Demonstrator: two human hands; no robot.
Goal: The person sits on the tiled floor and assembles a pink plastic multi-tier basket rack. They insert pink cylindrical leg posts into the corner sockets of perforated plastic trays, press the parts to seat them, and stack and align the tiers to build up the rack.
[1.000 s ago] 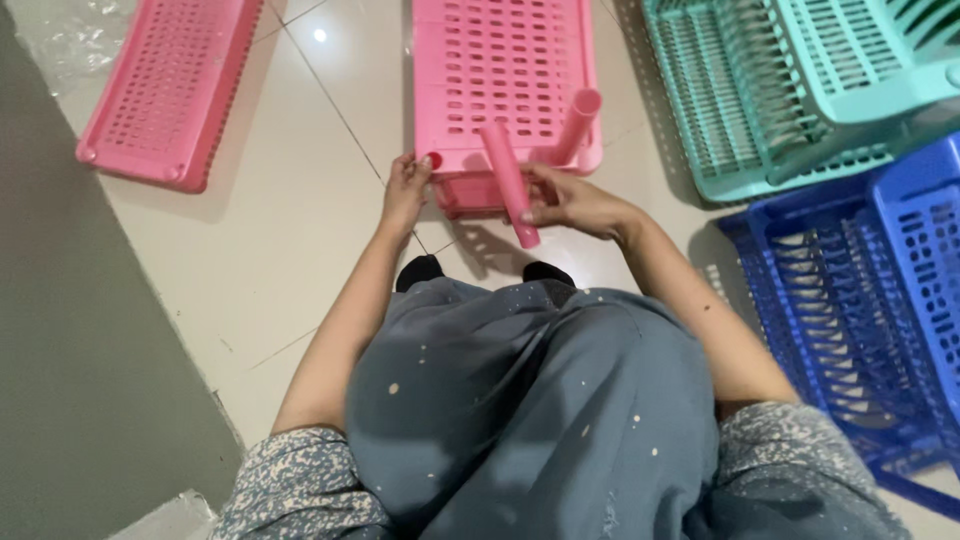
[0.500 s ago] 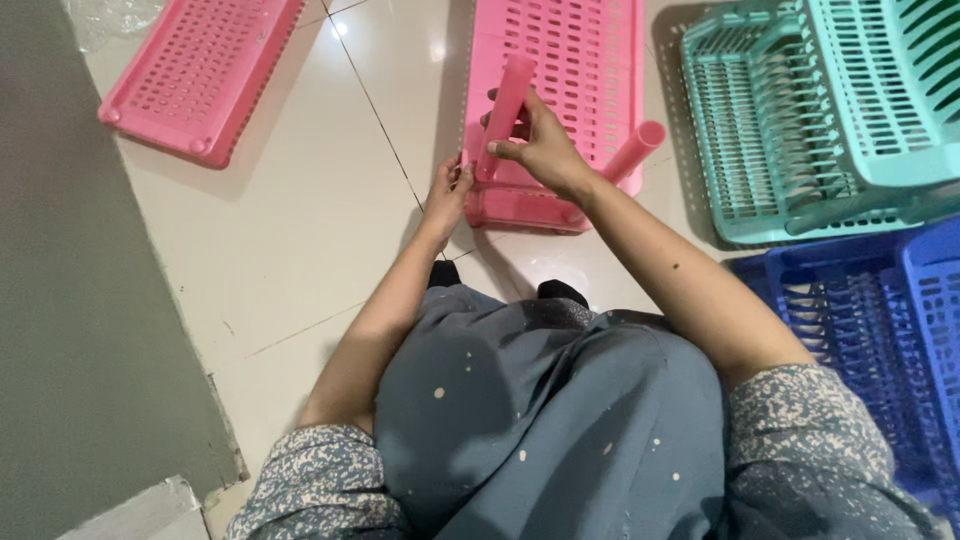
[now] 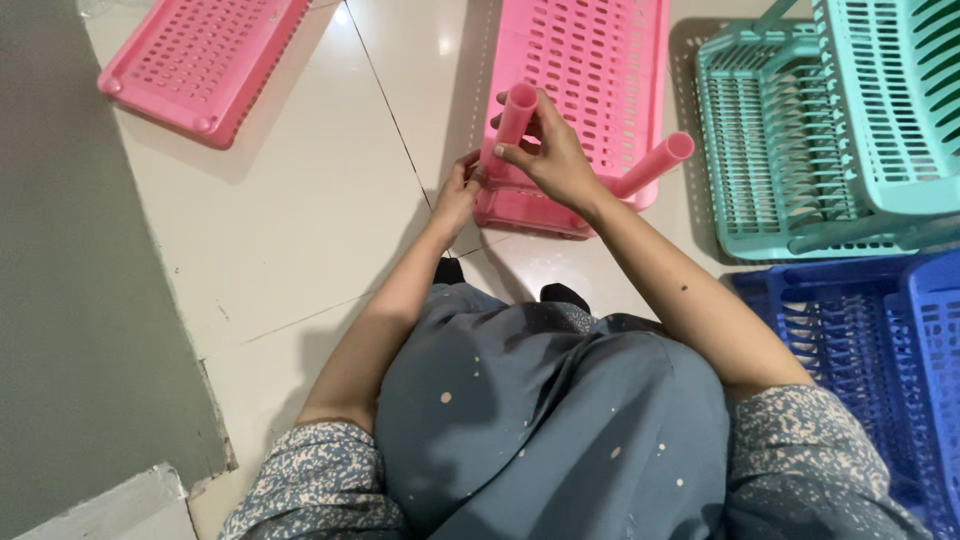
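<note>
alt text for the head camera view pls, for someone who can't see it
Seen from above, a person's right hand holds a pink plastic tube upright at the near corner of a pink perforated tray on a tiled floor, while the left hand grips that corner. A second pink tube stands at the tray's other near corner; another pink tray, teal racks and blue racks lie around.

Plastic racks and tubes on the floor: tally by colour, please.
Pink trays: 2
Pink tubes: 2
Teal racks: 2
Blue racks: 2
Total: 8
</note>
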